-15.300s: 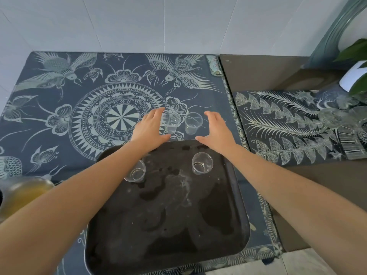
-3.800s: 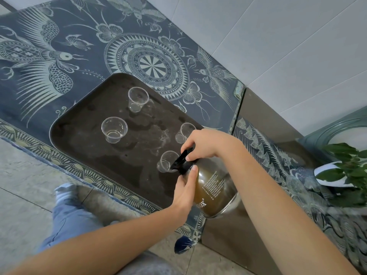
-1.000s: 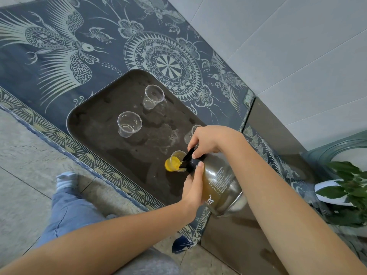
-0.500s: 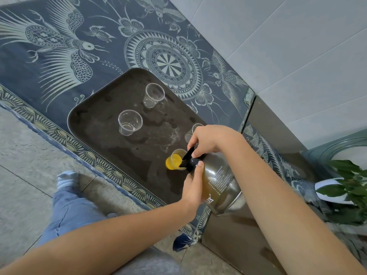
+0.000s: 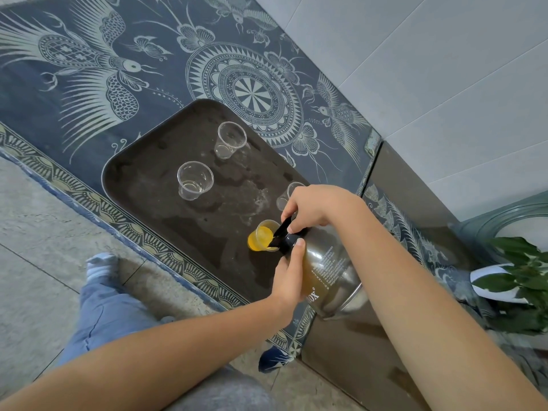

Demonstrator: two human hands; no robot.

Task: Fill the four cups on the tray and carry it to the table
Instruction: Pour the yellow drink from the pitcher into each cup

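Head view: both hands' fingers (image 5: 297, 254) closed around tilted jug (image 5: 327, 272), spout over cup (image 5: 262, 239)

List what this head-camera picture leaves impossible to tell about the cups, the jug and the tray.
- Fourth cup, head view: mostly hidden behind the right hand; contents unknowable.
- Jug spout: covered by the black lid and both hands, left hand on its neck; the stream is unseen.
- Jug label: print too small to read.
- Tray near corner: hidden under the jug and left hand.
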